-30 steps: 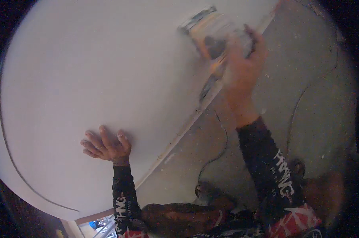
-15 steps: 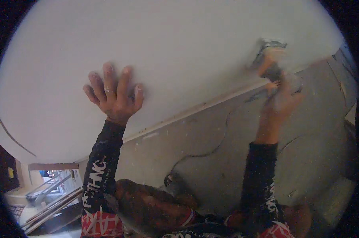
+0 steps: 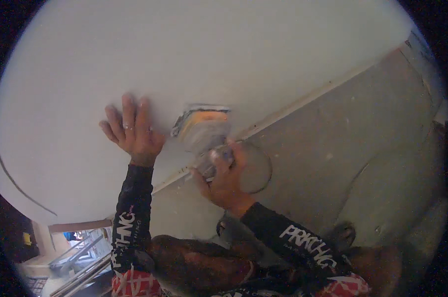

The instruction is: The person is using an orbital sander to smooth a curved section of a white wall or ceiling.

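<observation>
My right hand is wrapped round the grey body of an electric sander, a dusty tool with an orange band near its flat pad. The pad lies against the smooth white wall, just above the wall's lower edge. To its left, my left hand rests flat on the same wall with the fingers spread and nothing in them. A dark cord loops out to the right of the sander and down toward the floor.
A narrow pale strip with dark spots runs along the wall's base. Below it lies the dusty grey floor. Long boards and metal pieces lean at the lower left. A dark curved line marks the wall's left side.
My right hand has swept the sander along the wall from the far right leftward and down, close to my left hand. The left hand stays on the wall, slightly lower in view.
</observation>
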`<state>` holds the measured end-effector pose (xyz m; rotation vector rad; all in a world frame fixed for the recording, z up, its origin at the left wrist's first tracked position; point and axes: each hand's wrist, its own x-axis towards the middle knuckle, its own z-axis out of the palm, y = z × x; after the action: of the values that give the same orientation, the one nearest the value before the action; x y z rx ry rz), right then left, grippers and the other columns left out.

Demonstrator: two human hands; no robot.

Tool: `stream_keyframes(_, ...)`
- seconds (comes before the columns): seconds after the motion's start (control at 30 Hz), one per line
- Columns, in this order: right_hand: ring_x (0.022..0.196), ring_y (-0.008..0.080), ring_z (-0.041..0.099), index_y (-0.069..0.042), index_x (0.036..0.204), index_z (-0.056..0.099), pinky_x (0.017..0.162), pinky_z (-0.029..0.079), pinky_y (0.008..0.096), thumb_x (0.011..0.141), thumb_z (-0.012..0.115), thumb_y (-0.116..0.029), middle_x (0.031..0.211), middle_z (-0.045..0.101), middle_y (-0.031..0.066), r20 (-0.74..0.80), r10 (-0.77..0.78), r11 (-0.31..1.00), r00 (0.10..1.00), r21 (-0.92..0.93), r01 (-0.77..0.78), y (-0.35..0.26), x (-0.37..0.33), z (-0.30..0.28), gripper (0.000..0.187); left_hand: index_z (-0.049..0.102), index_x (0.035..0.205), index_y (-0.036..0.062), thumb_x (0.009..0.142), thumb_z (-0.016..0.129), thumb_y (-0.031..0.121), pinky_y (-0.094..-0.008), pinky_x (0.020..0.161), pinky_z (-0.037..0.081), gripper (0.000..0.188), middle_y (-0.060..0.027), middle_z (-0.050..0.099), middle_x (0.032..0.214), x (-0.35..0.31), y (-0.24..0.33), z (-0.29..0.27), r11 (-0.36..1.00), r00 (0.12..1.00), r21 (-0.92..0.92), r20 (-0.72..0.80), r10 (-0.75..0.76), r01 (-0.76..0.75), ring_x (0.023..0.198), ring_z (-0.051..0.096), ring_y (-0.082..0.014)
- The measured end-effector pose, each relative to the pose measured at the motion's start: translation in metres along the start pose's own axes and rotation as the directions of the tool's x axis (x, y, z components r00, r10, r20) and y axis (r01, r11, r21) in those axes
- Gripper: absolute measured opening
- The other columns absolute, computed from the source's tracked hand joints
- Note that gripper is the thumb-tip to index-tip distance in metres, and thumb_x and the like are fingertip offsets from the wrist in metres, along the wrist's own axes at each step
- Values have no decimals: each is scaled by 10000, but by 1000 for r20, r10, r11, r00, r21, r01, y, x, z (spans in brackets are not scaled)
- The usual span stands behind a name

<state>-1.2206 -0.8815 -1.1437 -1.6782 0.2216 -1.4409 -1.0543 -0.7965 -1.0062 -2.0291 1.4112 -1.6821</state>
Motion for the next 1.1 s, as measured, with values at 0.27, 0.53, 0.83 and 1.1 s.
stream_keyframes(0.27, 1288, 465, 371, -103, 1375, 399, 1045, 371, 548, 794, 805, -274, 1400, 319, 264, -109, -55, 994, 993, -103, 43, 13, 45, -29, 729, 609, 1354, 117, 976, 479, 350, -598, 1200, 85, 463, -162, 476, 1514, 1, -10, -15, 999, 1000, 32, -17, 25, -24, 1459, 302, -449)
stream_keyframes(0.53, 1258, 309, 459, 21, 1423, 379, 1100, 351, 445, 912, 695, -182, 1364, 440, 194, -505, 221, 933, 834, -140, -332, 81, 102, -79, 634, 622, 1340, 116, 938, 534, 382, -597, 1197, 102, 490, -174, 490, 1497, -35, -25, -16, 998, 997, 32, -65, 48, -46, 1452, 309, -449)
stream_keyframes(0.83, 1262, 340, 416, 14, 1366, 411, 1084, 348, 472, 840, 733, -143, 1309, 440, 190, -432, 76, 925, 899, -305, -225, 68, 45, -39, 636, 649, 1273, 122, 954, 441, 376, -573, 1190, 138, 458, -172, 524, 1464, -74, -29, -10, 998, 998, 10, -31, 55, -55, 1433, 341, -429)
stream_keyframes(1.1, 1187, 441, 479, -250, 1164, 640, 968, 427, 545, 724, 781, -215, 1325, 472, 192, -167, -138, 990, 976, 8, 141, -1, 9, 10, 463, 423, 1451, 104, 997, 360, 426, -548, 1159, 221, 560, -214, 556, 1415, -61, -33, -14, 886, 977, -428, -181, 110, -179, 1401, 366, -398)
